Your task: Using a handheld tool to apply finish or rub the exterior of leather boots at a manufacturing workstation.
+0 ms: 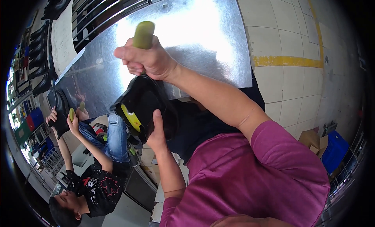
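My right hand (150, 61) is closed in a fist around the yellow-green handle of a tool (143, 33), whose working end goes down into a black shoe (138, 102) and is hidden there. My left hand (157, 130) grips that shoe from below, thumb against its side. Inside the shoe's opening a yellow lining patch (131, 117) shows. Both hands hold the shoe in the air, in front of a shiny metal sheet (203, 35).
At the left another person in a black shirt and jeans (97, 180) holds a black shoe (60, 123) and a similar green-handled tool (72, 113). A tiled floor with a yellow line (289, 61) lies to the right. A cardboard box (312, 140) and blue crate (335, 149) stand lower right.
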`<state>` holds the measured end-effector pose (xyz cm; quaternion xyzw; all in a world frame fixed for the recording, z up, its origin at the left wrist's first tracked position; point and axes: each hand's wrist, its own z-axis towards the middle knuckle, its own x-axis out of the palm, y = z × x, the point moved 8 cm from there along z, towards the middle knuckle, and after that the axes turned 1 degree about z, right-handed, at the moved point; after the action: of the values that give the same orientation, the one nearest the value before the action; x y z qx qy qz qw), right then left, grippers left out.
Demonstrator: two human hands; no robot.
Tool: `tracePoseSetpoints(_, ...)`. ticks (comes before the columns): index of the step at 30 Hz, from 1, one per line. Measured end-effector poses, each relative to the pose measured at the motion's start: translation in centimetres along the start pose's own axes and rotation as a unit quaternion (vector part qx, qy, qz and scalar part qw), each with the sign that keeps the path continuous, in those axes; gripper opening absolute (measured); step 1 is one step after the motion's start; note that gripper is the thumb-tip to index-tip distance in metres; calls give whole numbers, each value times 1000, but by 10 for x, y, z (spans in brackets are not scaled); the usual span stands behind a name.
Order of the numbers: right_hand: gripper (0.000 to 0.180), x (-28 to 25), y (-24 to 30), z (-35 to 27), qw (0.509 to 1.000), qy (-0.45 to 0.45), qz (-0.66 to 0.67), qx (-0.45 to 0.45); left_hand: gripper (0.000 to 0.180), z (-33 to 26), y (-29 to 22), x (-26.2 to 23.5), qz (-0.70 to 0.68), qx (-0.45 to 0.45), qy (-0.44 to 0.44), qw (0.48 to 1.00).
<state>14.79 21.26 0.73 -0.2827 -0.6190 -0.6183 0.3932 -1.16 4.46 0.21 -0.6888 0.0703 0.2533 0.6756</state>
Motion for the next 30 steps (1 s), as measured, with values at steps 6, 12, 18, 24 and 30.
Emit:
tracePoseSetpoints(6, 26, -8, -11, -41, 995, -29, 86, 39, 54, 0, -11, 12, -196, -73, -86, 974)
tracePoseSetpoints(12, 24, -9, -17, -89, 993, -102, 40, 46, 53, -7, 5, -4, -109, -24, -47, 993)
tracePoseSetpoints(18, 45, -13, 26, -115, 993, -42, -78, 74, 89, -10, 37, -34, 109, 111, 227, 961)
tracePoseSetpoints(24, 52, -13, 51, -83, 985, -61, -157, 38, 91, -8, 46, -32, -26, 21, 190, 981)
tracePoseSetpoints(30, 36, 3, 28, -63, 987, -138, -45, 73, 87, -3, 22, -27, 19, 90, 174, 980)
